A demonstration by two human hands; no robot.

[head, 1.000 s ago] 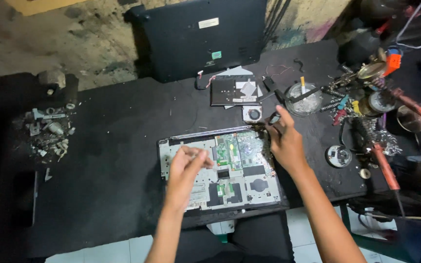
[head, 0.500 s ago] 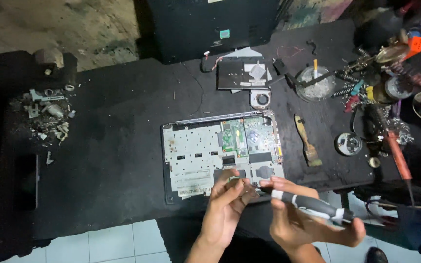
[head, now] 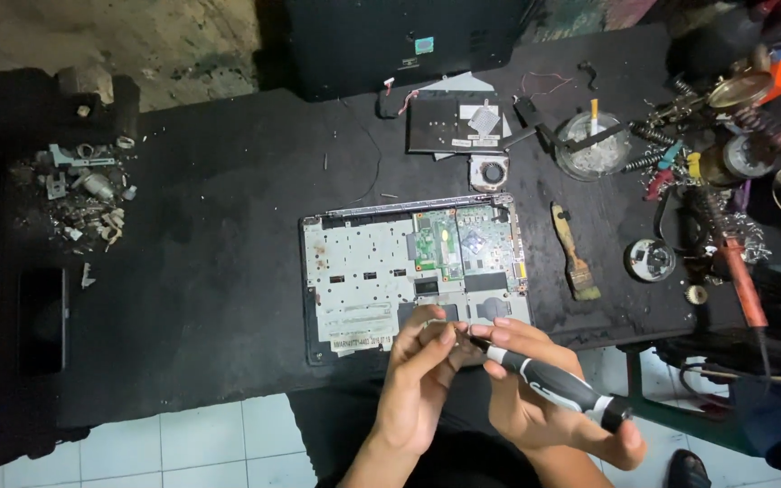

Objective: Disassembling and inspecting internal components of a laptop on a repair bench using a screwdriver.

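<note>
An opened laptop base lies on the black table, its green circuit board showing at the right. My right hand grips a black and grey screwdriver near the table's front edge, tip pointing left. My left hand pinches at the screwdriver's tip, fingers closed around it. Whether a bit or screw sits between those fingertips is too small to tell. Both hands hover just in front of the laptop base's near edge.
A small brush lies right of the laptop base. A fan and a dark plate sit behind it, with a black laptop lid further back. Tools and round tins crowd the right side; scrap parts lie at left.
My hands left the laptop base and drew back to the table's front edge. My right hand took hold of the screwdriver, and my left hand closed on its tip.
</note>
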